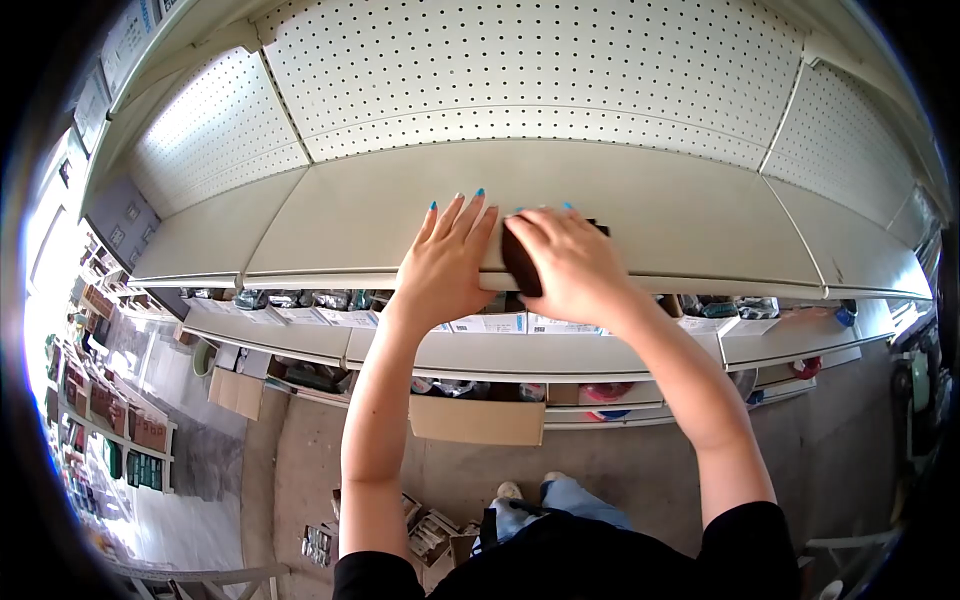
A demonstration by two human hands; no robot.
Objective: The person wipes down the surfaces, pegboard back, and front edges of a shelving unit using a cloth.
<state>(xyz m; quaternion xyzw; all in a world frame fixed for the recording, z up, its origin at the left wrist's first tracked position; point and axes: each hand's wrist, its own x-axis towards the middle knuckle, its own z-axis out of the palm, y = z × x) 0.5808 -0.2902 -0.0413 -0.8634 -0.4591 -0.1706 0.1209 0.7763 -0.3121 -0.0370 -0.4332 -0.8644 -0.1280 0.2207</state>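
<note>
My left hand [448, 262] lies flat near the front edge of the cream metal shelf [370, 220], its fingers stretched out and holding nothing. Close beside it, my right hand [572, 258] is wrapped over a dark brown, pad-like object [518, 258] at the same edge. My fingers and palm cover most of that object, so its exact kind is hidden. A small black corner [600, 228] shows past the right hand's far side.
Behind the shelf rises a perforated back panel [530, 70]. On the lower shelf, white boxes [490, 323] hold packaged goods. A cardboard box [478, 420] sits further down, and several small items in boxes [432, 535] lie on the floor near my feet.
</note>
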